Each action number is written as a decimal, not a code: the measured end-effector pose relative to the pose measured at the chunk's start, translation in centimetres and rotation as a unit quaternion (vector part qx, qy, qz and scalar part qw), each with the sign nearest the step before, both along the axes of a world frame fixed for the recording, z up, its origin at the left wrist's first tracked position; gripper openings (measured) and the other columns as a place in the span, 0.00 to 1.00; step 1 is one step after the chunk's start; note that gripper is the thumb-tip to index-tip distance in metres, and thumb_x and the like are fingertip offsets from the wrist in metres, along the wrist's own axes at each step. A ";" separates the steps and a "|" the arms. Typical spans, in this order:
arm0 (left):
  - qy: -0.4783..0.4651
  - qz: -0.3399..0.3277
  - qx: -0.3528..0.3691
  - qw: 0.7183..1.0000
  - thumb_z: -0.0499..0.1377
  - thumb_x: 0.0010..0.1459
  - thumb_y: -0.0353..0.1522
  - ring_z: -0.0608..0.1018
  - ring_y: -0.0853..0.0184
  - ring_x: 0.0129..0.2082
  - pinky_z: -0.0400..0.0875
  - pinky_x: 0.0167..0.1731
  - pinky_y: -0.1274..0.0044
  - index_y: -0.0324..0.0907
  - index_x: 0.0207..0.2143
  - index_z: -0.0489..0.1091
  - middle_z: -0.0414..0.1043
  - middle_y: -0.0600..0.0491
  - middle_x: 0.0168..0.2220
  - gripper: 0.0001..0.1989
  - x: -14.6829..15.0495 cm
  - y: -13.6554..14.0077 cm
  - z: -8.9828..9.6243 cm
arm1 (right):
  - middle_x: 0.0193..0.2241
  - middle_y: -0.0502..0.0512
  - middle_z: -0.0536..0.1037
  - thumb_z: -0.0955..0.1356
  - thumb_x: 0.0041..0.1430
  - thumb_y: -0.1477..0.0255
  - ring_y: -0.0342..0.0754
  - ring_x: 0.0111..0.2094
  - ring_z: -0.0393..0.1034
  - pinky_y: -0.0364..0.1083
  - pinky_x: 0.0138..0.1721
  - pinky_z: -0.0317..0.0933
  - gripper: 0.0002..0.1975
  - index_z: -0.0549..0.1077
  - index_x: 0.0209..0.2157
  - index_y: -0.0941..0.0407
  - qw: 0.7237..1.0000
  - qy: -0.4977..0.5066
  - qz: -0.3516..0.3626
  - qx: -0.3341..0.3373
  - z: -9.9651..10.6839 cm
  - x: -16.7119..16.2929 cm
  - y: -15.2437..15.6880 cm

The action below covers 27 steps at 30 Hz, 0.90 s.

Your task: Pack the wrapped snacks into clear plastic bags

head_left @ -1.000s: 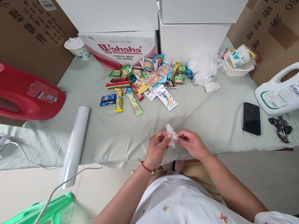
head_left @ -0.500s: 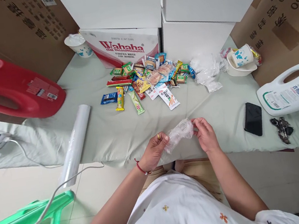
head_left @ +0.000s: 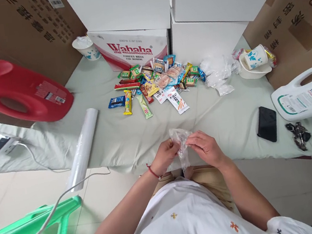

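A crumpled clear plastic bag [head_left: 182, 144] hangs between my two hands, just above the near edge of the cloth-covered table [head_left: 118, 137]. My left hand [head_left: 165, 155] pinches it from the left, thumb against the fingers. From the right, my right hand [head_left: 206, 147] grips its upper part with bent fingers. The lower end of the bag dangles toward my lap. Beyond my hands lies a pile of wrapped snacks [head_left: 165, 77]. A white snack packet [head_left: 177, 100] and a green packet [head_left: 144, 107] lie nearest to me.
A Wahaha carton [head_left: 134, 48] backs the snacks. To the left are a plastic film roll [head_left: 83, 148] and a red jug [head_left: 24, 91]. On the right are clear bags [head_left: 217, 71], a bowl [head_left: 254, 70], a white jug [head_left: 309, 91], a phone [head_left: 266, 124] and keys [head_left: 299, 135].
My right hand has moved left, closer to my left hand. The plastic bag, stretched sideways before, now hangs downward between them. The view has shifted slightly.
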<state>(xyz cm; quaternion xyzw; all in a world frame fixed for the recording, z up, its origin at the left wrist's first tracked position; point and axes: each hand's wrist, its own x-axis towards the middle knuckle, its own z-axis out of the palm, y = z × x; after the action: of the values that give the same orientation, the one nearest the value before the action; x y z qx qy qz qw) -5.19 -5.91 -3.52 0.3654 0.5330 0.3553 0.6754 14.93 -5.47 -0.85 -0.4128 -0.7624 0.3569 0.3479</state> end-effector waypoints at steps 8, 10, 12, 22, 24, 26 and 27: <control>-0.136 0.085 -0.009 0.987 0.72 0.50 0.48 0.65 0.72 0.26 0.63 0.30 0.78 0.41 0.28 0.67 0.64 0.59 0.25 0.23 -1.3 0.0 0.7 | 0.53 0.58 0.75 0.71 0.64 0.59 0.50 0.46 0.73 0.52 0.49 0.70 0.10 0.80 0.40 0.50 0.961 0.142 -0.210 -0.111 -1.5 4.6 -0.5; -0.145 0.100 -0.002 0.984 0.72 0.50 0.48 0.65 0.72 0.26 0.63 0.30 0.78 0.42 0.28 0.67 0.64 0.60 0.25 0.23 -1.2 -0.1 0.8 | 0.51 0.58 0.76 0.72 0.61 0.54 0.50 0.45 0.74 0.53 0.49 0.71 0.16 0.78 0.43 0.50 0.910 0.242 -0.259 -0.216 -2.0 4.6 -0.6; -0.151 0.112 -0.002 0.982 0.71 0.51 0.48 0.66 0.71 0.27 0.63 0.30 0.78 0.42 0.28 0.66 0.64 0.59 0.26 0.23 -0.8 -0.2 0.9 | 0.48 0.58 0.78 0.73 0.57 0.48 0.51 0.46 0.74 0.54 0.47 0.73 0.24 0.77 0.47 0.50 0.844 0.330 -0.270 -0.327 -2.2 4.1 -0.8; 0.169 0.251 0.157 0.940 0.67 0.55 0.48 0.70 0.65 0.37 0.65 0.35 0.76 0.45 0.39 0.66 0.67 0.53 0.38 0.20 -0.7 -0.6 1.1 | 0.23 0.47 0.74 0.80 0.45 0.53 0.41 0.23 0.64 0.41 0.23 0.62 0.22 0.76 0.30 0.55 0.838 0.303 -0.199 -0.407 -2.5 1.1 -2.1; 0.220 0.229 0.225 0.921 0.63 0.60 0.47 0.71 0.63 0.40 0.66 0.40 0.74 0.44 0.42 0.67 0.68 0.51 0.40 0.18 0.0 -1.5 2.1 | 0.24 0.47 0.74 0.77 0.51 0.52 0.43 0.24 0.65 0.42 0.25 0.63 0.20 0.76 0.33 0.54 0.874 0.267 -0.204 -0.351 -2.2 0.5 -2.2; 0.217 0.142 0.272 0.927 0.63 0.60 0.48 0.73 0.59 0.44 0.67 0.45 0.70 0.44 0.45 0.68 0.69 0.48 0.43 0.20 1.3 -2.5 3.2 | 0.26 0.48 0.75 0.74 0.57 0.53 0.44 0.26 0.66 0.44 0.28 0.64 0.17 0.77 0.35 0.53 0.908 0.216 -0.192 -0.302 -1.7 -0.1 -2.4; 0.217 0.104 0.284 0.928 0.65 0.57 0.49 0.73 0.56 0.47 0.67 0.48 0.67 0.43 0.47 0.68 0.69 0.45 0.46 0.24 2.1 -2.8 3.6 | 0.27 0.49 0.75 0.72 0.60 0.54 0.44 0.26 0.67 0.44 0.29 0.64 0.16 0.77 0.36 0.53 0.922 0.191 -0.184 -0.282 -1.3 -0.3 -2.5</control>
<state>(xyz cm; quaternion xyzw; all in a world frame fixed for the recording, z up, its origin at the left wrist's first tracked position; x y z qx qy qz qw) -3.07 -8.75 0.13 0.5529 0.5786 0.4717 0.3702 14.60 -7.98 -2.15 -0.5512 -0.4598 0.5590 0.4152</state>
